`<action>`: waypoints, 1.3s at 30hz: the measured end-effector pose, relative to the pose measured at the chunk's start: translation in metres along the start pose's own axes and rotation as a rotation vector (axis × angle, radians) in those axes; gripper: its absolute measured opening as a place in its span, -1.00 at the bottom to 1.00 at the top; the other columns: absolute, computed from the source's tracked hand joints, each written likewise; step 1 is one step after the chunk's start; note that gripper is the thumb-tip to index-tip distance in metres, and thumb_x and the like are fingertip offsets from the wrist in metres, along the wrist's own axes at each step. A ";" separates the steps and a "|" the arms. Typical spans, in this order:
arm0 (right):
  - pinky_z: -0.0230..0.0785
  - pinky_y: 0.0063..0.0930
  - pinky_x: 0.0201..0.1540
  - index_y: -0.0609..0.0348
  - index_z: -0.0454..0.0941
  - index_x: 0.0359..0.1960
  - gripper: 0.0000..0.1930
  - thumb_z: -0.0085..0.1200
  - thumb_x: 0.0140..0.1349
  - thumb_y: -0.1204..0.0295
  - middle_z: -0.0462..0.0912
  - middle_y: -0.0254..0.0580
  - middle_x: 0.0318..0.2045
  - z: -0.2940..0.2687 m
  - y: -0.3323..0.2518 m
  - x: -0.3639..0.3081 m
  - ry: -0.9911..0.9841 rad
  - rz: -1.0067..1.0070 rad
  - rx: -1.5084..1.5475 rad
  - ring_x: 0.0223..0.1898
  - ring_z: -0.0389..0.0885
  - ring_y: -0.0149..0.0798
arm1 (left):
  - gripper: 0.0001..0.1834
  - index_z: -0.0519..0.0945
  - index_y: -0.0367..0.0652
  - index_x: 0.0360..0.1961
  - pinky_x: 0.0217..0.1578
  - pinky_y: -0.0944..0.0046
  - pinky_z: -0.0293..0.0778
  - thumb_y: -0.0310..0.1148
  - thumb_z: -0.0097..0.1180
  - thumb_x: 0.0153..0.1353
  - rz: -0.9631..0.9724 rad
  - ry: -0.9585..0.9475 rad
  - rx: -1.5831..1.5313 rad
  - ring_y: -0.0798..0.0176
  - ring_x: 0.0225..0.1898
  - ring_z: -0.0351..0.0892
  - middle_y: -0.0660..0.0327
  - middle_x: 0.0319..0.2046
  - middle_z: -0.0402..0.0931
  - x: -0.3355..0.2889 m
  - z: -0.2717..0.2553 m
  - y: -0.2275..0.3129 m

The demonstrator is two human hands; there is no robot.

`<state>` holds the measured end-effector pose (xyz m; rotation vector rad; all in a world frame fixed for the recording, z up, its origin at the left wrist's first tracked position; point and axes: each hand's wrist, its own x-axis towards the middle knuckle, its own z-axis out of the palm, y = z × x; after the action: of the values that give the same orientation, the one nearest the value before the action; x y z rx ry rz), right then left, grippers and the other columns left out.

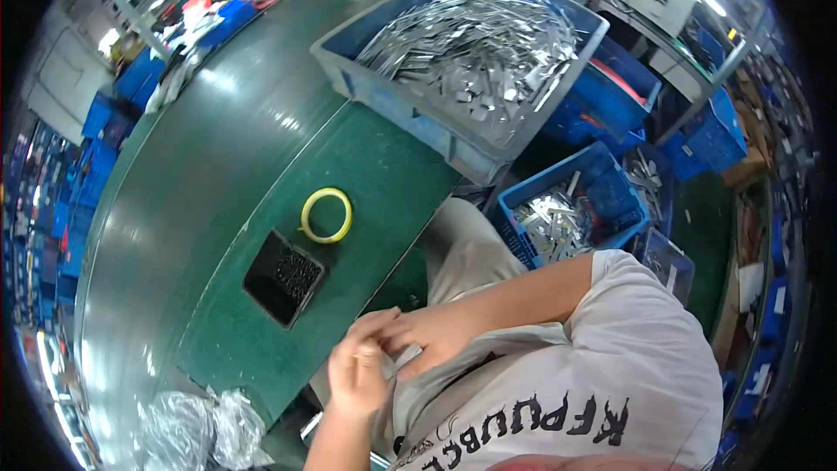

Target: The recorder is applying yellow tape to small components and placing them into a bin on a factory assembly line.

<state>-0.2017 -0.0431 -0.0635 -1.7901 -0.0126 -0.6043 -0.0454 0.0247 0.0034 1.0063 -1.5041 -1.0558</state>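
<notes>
My hands meet in front of my light grey shirt point(540, 384), near its lower edge and just off the table. My left hand point(359, 371) is closed, fingers bent against the fingers of my right; whatever may be between them is hidden. Shirt cloth shows between the thumb and fingers of my right hand point(436, 336), which is closed on the hem. On the green table mat point(392, 153) beyond my hands lies a black tray point(268, 275) with small dark pieces in it. A yellow tape roll point(350, 214) rests flat beside the tray.
A large grey-blue crate point(418, 113) heaped with thin metal strips point(479, 44) stands at the far right of the table. Below it, by my right side, a blue basket point(527, 231) holds more metal pieces. Crumpled clear plastic bags point(205, 427) lie at the near left.
</notes>
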 end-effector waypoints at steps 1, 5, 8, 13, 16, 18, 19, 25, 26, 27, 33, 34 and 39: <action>0.34 -0.16 0.07 0.29 0.54 -0.13 -0.66 0.18 0.21 0.26 0.54 0.05 -0.10 0.001 -0.005 -0.006 -0.029 0.128 -0.019 -0.02 0.49 0.05 | -0.49 0.47 -0.42 0.02 0.06 0.09 0.43 -0.08 -0.16 0.45 0.067 -0.103 0.063 -0.04 -0.01 0.56 -0.15 -0.11 0.59 0.006 0.005 -0.002; 0.39 -0.18 -0.05 0.20 0.61 -0.23 -0.78 0.13 0.20 0.32 0.60 -0.02 -0.19 -0.024 -0.014 -0.034 -0.015 0.082 -0.253 -0.11 0.55 0.00 | -0.26 0.25 -0.37 0.28 0.22 0.00 0.25 -0.36 0.27 0.10 0.061 -0.336 0.361 -0.17 0.22 0.33 -0.15 0.15 0.39 0.010 0.013 -0.011; 0.40 -0.23 -0.05 0.10 0.63 -0.22 -0.80 0.11 0.18 0.32 0.59 -0.11 -0.16 -0.060 -0.020 -0.080 -0.036 0.064 -0.632 -0.10 0.56 -0.05 | 0.03 0.06 -0.40 0.36 0.26 -0.02 0.16 -0.34 0.41 -0.07 0.021 -0.327 0.517 -0.20 0.23 0.28 -0.16 0.20 0.32 -0.005 0.001 -0.009; 0.40 -0.17 0.00 0.05 0.65 -0.19 -0.76 0.19 0.11 0.31 0.58 -0.16 -0.07 -0.100 -0.044 -0.214 0.151 0.642 -0.982 -0.04 0.54 0.00 | -0.08 0.10 -0.37 0.36 0.23 0.05 0.21 -0.48 0.33 0.00 -0.226 -0.182 0.411 -0.07 0.19 0.35 -0.13 0.16 0.36 -0.061 -0.034 -0.032; 0.42 -0.18 -0.07 0.02 0.66 -0.24 -0.79 0.19 0.08 0.30 0.59 -0.19 -0.18 -0.107 -0.057 -0.265 0.142 0.802 -1.215 -0.12 0.56 -0.04 | -0.13 0.14 -0.37 0.34 0.21 0.06 0.23 -0.47 0.31 0.02 -0.328 -0.111 0.435 -0.07 0.18 0.35 -0.12 0.14 0.37 -0.073 -0.047 -0.052; 0.44 -0.18 -0.14 0.00 0.66 -0.28 -0.81 0.19 0.07 0.30 0.61 -0.21 -0.27 -0.117 -0.065 -0.270 0.105 0.842 -1.398 -0.19 0.59 -0.05 | -0.13 0.14 -0.38 0.33 0.21 0.03 0.23 -0.43 0.32 0.03 -0.297 -0.086 0.454 -0.14 0.18 0.33 -0.12 0.12 0.39 -0.068 -0.047 -0.056; 0.45 -0.18 -0.24 -0.01 0.65 -0.33 -0.84 0.18 0.06 0.29 0.60 -0.22 -0.36 -0.126 -0.070 -0.267 0.086 0.880 -1.334 -0.27 0.59 -0.06 | -0.15 0.16 -0.38 0.32 0.19 0.02 0.25 -0.43 0.32 0.03 -0.248 -0.129 0.532 -0.15 0.17 0.34 -0.11 0.11 0.40 -0.059 -0.047 -0.052; 0.31 -0.24 -0.53 0.03 0.60 -0.50 -0.93 0.23 -0.05 0.49 0.52 -0.26 -0.62 -0.174 -0.127 -0.126 0.619 0.194 -1.669 -0.58 0.51 -0.13 | -0.26 0.26 -0.32 0.27 0.10 0.05 0.37 -0.39 0.28 0.08 -0.303 -0.221 0.577 -0.14 0.05 0.47 -0.08 0.00 0.52 -0.061 -0.047 -0.060; 0.37 -0.24 -0.47 0.06 0.61 -0.46 -0.96 0.20 0.02 0.46 0.56 -0.20 -0.58 -0.190 -0.132 -0.105 0.675 0.260 -1.737 -0.52 0.57 -0.08 | -0.28 0.27 -0.32 0.25 0.07 0.04 0.39 -0.36 0.27 0.09 -0.345 -0.270 0.626 -0.16 0.04 0.49 -0.06 -0.03 0.54 -0.064 -0.048 -0.062; 0.43 -0.19 -0.38 0.09 0.62 -0.40 -0.90 0.15 0.11 0.37 0.60 -0.13 -0.52 -0.207 -0.131 -0.083 0.798 0.476 -1.596 -0.43 0.62 -0.02 | -0.33 0.32 -0.30 0.22 0.03 0.02 0.42 -0.32 0.26 0.10 -0.310 -0.268 0.655 -0.19 0.00 0.51 -0.04 -0.06 0.57 -0.066 -0.048 -0.067; 0.52 -0.16 -0.25 0.07 0.69 -0.30 -0.77 0.14 0.06 0.28 0.70 -0.11 -0.28 -0.322 -0.076 -0.055 0.527 1.320 -1.571 -0.22 0.68 -0.01 | -0.43 0.42 -0.18 0.16 0.00 0.02 0.45 -0.23 0.22 0.14 -0.304 -0.369 0.765 -0.13 -0.04 0.55 0.03 -0.07 0.59 -0.069 -0.044 -0.077; 0.53 -0.17 -0.23 0.07 0.71 -0.28 -0.76 0.15 0.02 0.31 0.72 -0.12 -0.23 -0.333 -0.066 -0.057 0.444 1.458 -1.565 -0.18 0.69 -0.02 | -0.43 0.42 -0.18 0.16 0.00 0.02 0.45 -0.23 0.22 0.14 -0.293 -0.361 0.762 -0.13 -0.04 0.55 0.03 -0.07 0.59 -0.071 -0.046 -0.079; 0.55 -0.17 -0.18 0.04 0.75 -0.29 -0.77 0.12 0.03 0.37 0.72 -0.09 -0.19 -0.329 -0.042 -0.049 0.245 1.456 -1.719 -0.13 0.70 -0.08 | -0.57 0.55 -0.11 0.01 -0.11 0.04 0.50 -0.28 0.24 0.08 -0.272 -0.372 0.784 -0.05 -0.10 0.59 0.06 -0.18 0.63 -0.074 -0.052 -0.079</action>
<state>-0.3864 -0.3125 0.0133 -2.4185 2.3288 0.5216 0.0232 0.0673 -0.0851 1.6522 -2.2155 -0.8662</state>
